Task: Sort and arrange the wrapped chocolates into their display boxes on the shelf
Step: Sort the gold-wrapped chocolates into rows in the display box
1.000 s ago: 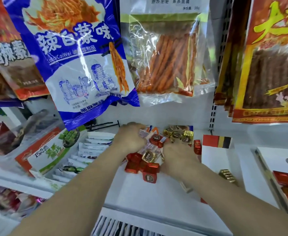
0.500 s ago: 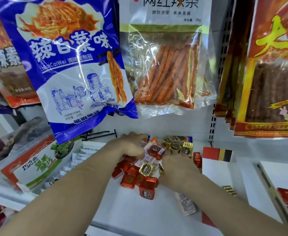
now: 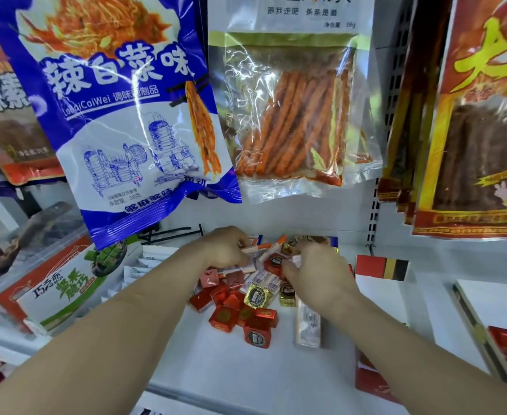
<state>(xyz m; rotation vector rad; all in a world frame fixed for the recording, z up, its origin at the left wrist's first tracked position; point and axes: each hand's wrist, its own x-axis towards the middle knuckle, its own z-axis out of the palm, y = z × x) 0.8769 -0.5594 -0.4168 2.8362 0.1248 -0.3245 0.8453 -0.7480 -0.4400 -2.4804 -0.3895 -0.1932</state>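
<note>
Bars are gripped by the left hand and a red chocolate seemingly pinched by the right hand, for sorting from the pile beneath.

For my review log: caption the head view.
Left hand and right hand pick through red and gold wrapped chocolates on a white shelf under hanging snack bags.

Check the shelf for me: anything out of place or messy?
Yes. The red chocolates lie in a loose, tilted heap on the white shelf, with gold chocolates mixed in, not sorted. One long pale bar lies apart, just right of the heap.
</note>
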